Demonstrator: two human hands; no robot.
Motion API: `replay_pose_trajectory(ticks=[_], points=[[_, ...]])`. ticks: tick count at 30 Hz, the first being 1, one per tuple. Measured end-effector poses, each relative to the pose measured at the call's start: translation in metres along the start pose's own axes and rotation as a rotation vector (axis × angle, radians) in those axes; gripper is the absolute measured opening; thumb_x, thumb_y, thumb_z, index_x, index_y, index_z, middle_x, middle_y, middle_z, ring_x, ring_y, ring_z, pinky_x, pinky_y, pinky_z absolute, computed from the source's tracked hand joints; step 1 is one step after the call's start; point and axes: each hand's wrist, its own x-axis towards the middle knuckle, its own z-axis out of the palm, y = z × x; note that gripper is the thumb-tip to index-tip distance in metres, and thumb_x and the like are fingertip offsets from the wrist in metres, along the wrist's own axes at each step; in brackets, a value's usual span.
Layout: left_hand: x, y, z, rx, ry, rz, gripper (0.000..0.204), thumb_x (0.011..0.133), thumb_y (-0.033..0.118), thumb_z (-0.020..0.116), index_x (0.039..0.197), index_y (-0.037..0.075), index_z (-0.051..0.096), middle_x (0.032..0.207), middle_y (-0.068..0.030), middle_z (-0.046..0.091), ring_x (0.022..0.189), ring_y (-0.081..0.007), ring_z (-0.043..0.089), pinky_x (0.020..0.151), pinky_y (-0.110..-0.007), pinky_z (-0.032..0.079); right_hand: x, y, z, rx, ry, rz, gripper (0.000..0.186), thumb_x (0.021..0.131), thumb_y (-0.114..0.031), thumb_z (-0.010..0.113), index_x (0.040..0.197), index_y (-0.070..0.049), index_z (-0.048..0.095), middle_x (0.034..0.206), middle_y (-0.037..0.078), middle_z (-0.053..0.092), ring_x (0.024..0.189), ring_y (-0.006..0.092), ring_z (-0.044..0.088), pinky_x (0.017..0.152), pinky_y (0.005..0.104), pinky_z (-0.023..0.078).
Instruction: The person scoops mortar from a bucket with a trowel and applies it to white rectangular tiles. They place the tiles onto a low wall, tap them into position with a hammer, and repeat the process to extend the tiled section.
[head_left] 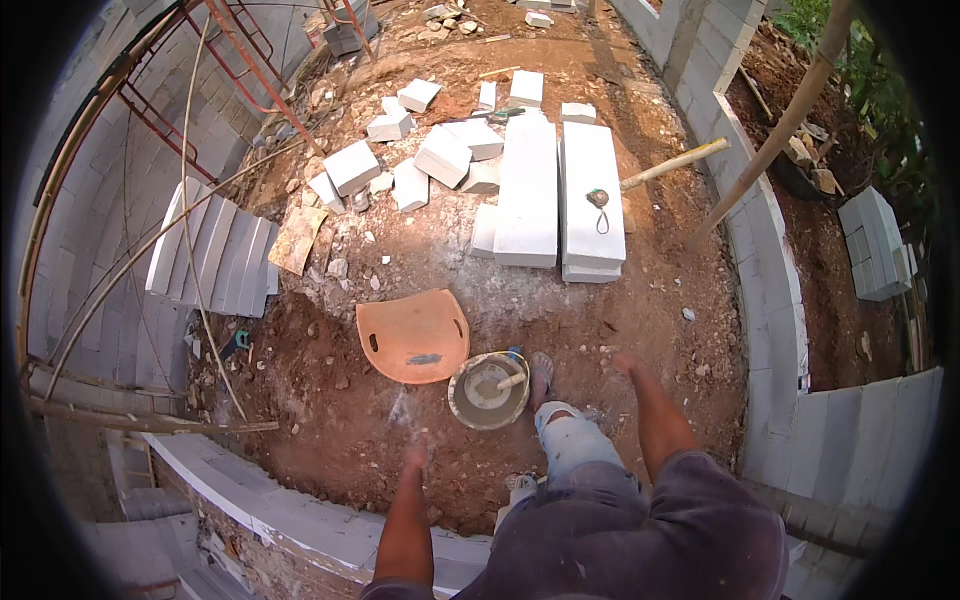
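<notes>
My left hand (415,453) hangs low over the brown soil, below an orange plastic panel (413,335) with two slots. Its fingers are smeared, and I make out nothing in them. Out to the right, my right hand (626,362) hovers above the dirt, its fingers too small and blurred to read. Between the hands stands a round bucket (456,408) holding grey wet mix. A tool with a pale handle (511,381) rests inside it. The bucket's upper left rim lies next to the panel, and my sandalled foot (541,372) is close on its right.
Ahead lie two long white blocks (528,190), with a small round corded object (597,198) on the right one. A light wooden handle (675,163) juts out beside them. Loose blocks (443,157) scatter leftward. Low block walls (775,290) and scaffolding (250,75) border the ground.
</notes>
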Motion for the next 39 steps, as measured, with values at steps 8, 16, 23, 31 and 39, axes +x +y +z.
replay_pose_trajectory(ticks=[8,16,23,31,39], points=[[0.183,0.219,0.149,0.02,-0.353,-0.072,0.061,0.099,0.05,0.057,0.137,0.002,0.057,0.129,-0.015,0.063,0.118,-0.0241,0.058,0.103,-0.036,0.043,0.109,-0.193,0.05,0.271,0.072,-0.036,0.046,0.103,-0.034,0.053,0.146,-0.016,0.047,0.131,0.008,0.063,0.112,0.0218,0.061,0.095,0.0448,0.049],[0.236,0.245,0.22,0.063,-0.422,0.018,0.054,0.101,0.041,0.056,0.14,0.003,0.054,0.135,-0.0186,0.06,0.124,-0.0298,0.058,0.105,-0.04,0.044,0.197,-0.226,0.077,-0.404,-0.173,-0.154,0.063,0.096,-0.044,0.064,0.145,-0.006,0.05,0.136,0.018,0.061,0.121,0.0285,0.061,0.103,0.0381,0.047],[0.16,0.135,0.159,0.249,-0.554,-0.145,0.06,0.097,0.049,0.059,0.136,0.003,0.057,0.128,-0.0265,0.062,0.122,-0.0379,0.059,0.103,-0.041,0.046,0.233,-0.278,0.195,-0.459,-0.282,-0.241,0.077,0.092,-0.043,0.07,0.149,0.0,0.041,0.14,0.024,0.057,0.127,0.0308,0.058,0.108,0.0382,0.043],[0.178,-0.019,0.02,0.463,-0.176,-0.02,0.064,0.097,0.047,0.058,0.138,-0.002,0.052,0.13,-0.0269,0.06,0.123,-0.0409,0.057,0.105,-0.047,0.043,0.357,-0.432,0.298,-0.247,-0.091,-0.35,0.091,0.089,-0.042,0.072,0.154,0.004,0.027,0.146,0.03,0.047,0.133,0.0376,0.05,0.107,0.044,0.045],[0.135,-0.122,-0.144,-0.34,0.2,-0.723,0.051,0.099,0.042,0.06,0.135,0.007,0.056,0.118,-0.0082,0.064,0.108,-0.0227,0.064,0.086,-0.039,0.05,0.467,-0.597,0.396,0.216,0.22,-0.402,0.085,0.081,-0.045,0.081,0.137,0.01,0.048,0.143,0.025,0.049,0.126,0.0331,0.052,0.097,0.0442,0.05]])
